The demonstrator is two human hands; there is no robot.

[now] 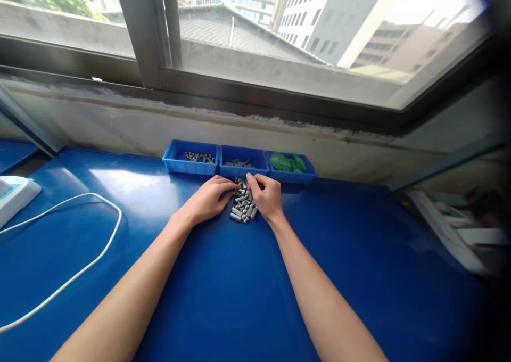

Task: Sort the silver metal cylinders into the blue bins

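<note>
A small pile of silvery metal cylinders and round-headed screws (242, 211) lies on the blue tabletop between my hands. My left hand (209, 197) rests at the left edge of the pile, thumb and fingers curled together by the upper pieces. At the pile's right side, my right hand (266, 196) is closed in a pinch, thumb and forefinger near its top end. Whatever either set of fingertips holds is too small and too covered to make out. Just beyond the hands stands a blue bin with metal cylinders (244, 155).
Left of the middle bin sits a blue bin of screws (191, 166); right of it, a blue bin holds green plastic bags (287, 163). A white cable (115, 229) loops across the table from a white device (18, 197). Behind the bins are a wall and window.
</note>
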